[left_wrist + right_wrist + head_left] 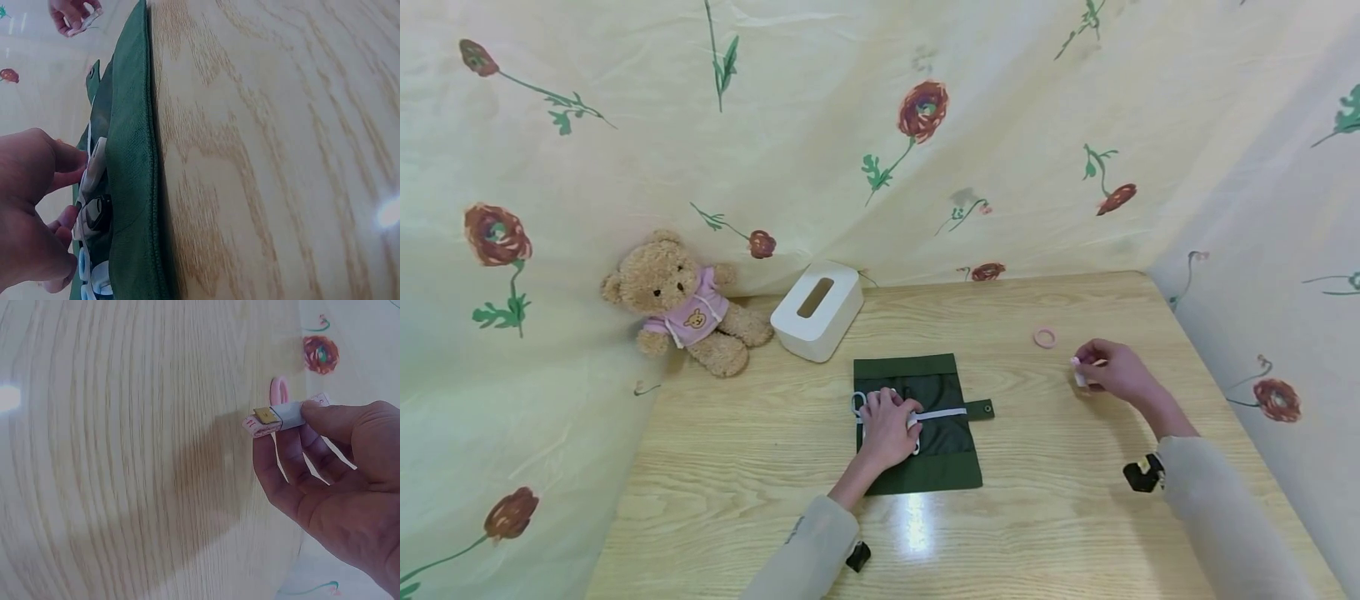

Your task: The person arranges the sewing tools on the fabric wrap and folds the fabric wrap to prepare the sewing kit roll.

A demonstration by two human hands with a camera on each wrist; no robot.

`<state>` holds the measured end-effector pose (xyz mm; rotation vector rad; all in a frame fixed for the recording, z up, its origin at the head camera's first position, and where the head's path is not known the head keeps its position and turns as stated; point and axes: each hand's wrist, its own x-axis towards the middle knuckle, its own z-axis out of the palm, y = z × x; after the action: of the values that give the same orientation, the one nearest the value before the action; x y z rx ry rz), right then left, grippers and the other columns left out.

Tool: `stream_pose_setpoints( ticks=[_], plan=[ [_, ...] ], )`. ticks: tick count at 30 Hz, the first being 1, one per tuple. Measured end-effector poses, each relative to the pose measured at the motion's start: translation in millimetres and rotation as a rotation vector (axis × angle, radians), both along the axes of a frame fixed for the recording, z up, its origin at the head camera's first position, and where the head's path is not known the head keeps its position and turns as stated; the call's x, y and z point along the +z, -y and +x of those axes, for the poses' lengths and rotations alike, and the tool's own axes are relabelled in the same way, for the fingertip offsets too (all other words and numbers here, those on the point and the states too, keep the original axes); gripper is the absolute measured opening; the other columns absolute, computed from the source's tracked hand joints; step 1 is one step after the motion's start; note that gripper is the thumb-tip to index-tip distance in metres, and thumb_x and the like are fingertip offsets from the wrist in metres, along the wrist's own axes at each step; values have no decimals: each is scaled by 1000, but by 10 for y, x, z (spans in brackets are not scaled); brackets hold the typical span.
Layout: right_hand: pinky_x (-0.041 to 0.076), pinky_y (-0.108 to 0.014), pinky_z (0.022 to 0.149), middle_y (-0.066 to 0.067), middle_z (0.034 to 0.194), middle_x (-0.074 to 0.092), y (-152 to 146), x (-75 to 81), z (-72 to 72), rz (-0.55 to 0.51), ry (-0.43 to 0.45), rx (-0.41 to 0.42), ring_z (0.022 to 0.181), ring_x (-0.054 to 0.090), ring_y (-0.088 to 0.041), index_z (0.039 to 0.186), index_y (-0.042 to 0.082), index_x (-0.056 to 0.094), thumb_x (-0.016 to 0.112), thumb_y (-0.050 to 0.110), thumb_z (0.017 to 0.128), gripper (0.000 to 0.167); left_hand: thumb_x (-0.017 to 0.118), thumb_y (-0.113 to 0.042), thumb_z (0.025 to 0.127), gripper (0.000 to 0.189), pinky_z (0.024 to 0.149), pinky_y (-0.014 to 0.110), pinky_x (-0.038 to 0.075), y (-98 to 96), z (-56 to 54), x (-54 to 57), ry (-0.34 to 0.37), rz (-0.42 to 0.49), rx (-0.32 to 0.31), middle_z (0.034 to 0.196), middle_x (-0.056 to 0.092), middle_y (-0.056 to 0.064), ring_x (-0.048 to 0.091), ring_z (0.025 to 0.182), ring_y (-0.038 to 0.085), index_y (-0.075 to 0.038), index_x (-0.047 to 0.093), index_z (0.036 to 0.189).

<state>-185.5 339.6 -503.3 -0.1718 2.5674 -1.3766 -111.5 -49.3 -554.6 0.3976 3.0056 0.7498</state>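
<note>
A dark green fabric roll-up pouch (925, 479) lies unfolded on the table, a white elastic strap (943, 413) running across it. My left hand (889, 429) is over the pouch, thumb and bent fingers at the strap. Under the strap sit a white object (95, 164), a small black item (99, 212) and light-blue loop handles (102, 279); the hand partly hides them. Off to the right, my right hand (1116, 372) pinches a folded tape measure (256, 425) with a metal end and a white band, just above the table.
A pink ring (1044, 337) lies on the wooden table (722, 467) near my right hand. At the back left, a teddy bear (688, 304) leans against the flowered cloth beside a white tissue box (831, 321). A snap tab (980, 409) sticks out from the pouch's right side.
</note>
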Motion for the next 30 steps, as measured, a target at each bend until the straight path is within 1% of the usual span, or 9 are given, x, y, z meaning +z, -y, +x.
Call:
stream_pose_setpoints(
  ticks=[4,11,16,20,26,30],
  plan=[
    [58,-36,65,-22,97,56,125,-13,-15,-72,25,4,76,61,-15,110,-16,52,60,-2,97,21,73,-22,90,18,85,51,31,-6,4,-8,5,-13,3,109,45,8,36,106,32,-22,71,108],
    [58,-42,71,-23,99,54,404,14,-25,-186,31,32,81,62,-16,111,-18,49,58,-6,96,21,75,-21,88,18,85,52,31,-23,-4,3,12,-18,17,108,45,8,36,106,33,-22,71,106],
    [57,-45,73,-25,103,54,610,9,-42,-222,40,50,85,62,-18,113,-17,51,59,-5,96,22,75,-22,89,18,85,52,31,-46,-13,20,30,-36,25,108,44,8,36,106,33,-22,71,106],
    [57,-46,75,-27,105,53,765,-20,-53,-247,50,66,87,61,-21,115,-17,51,59,-7,96,23,77,-20,88,17,87,54,31,-62,-16,43,39,-16,33,107,43,8,36,106,34,-21,70,104],
    [57,-44,74,-24,104,54,975,-71,-77,-271,81,88,87,61,-26,119,-16,50,60,-6,95,28,78,-18,87,18,89,56,30,-65,-11,58,44,5,37,107,43,8,35,107,34,-21,69,102],
    [56,-47,75,-24,103,55,1120,-94,-91,-309,93,108,86,63,-27,120,-16,50,61,-5,95,29,78,-17,87,18,89,56,30,-66,-10,60,50,5,39,107,43,8,35,107,34,-21,69,102]
  ],
)
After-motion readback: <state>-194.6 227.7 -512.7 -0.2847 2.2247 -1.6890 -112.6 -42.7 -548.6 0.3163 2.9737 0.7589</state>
